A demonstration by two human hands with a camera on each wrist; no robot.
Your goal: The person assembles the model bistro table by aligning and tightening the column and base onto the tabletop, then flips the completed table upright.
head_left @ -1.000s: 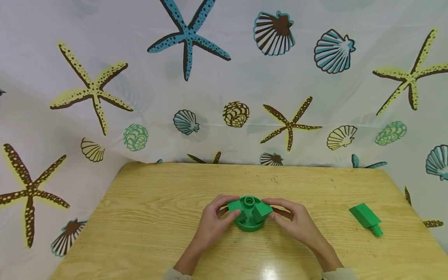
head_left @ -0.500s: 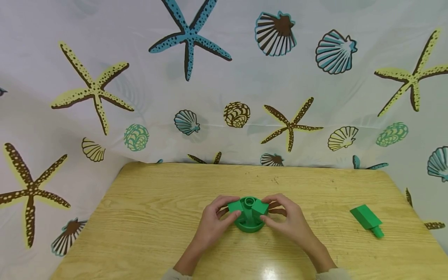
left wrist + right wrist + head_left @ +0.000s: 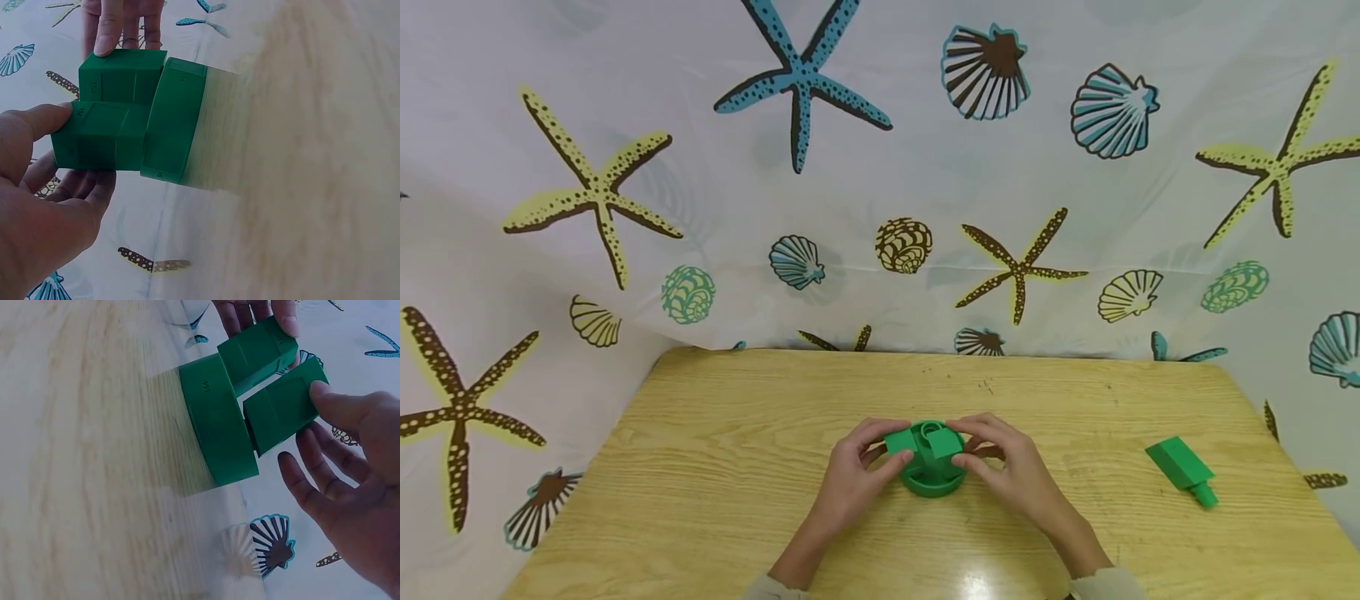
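A round green base (image 3: 931, 486) stands on the table, with a raised ring near its far side. My left hand (image 3: 859, 475) grips a green angular block (image 3: 899, 442) at the base's left, thumb in front and fingers behind. On the right, a second green block (image 3: 946, 442) is pinched between the thumb and fingers of my right hand (image 3: 1013, 465); it overlaps the ring in the head view. A thin dark gap shows between this block (image 3: 281, 407) and the base (image 3: 215, 425) in the right wrist view. In the left wrist view the left block (image 3: 100, 137) sits against the base.
A third green block (image 3: 1182, 463) with a round peg lies on its side at the right of the wooden table (image 3: 737, 417). Behind and beside the table hangs a white cloth (image 3: 850, 200) printed with starfish and shells.
My right hand has moved left with its block, bringing it inward over the base and closer to the left block. The left hand and the base have stayed nearly in place.
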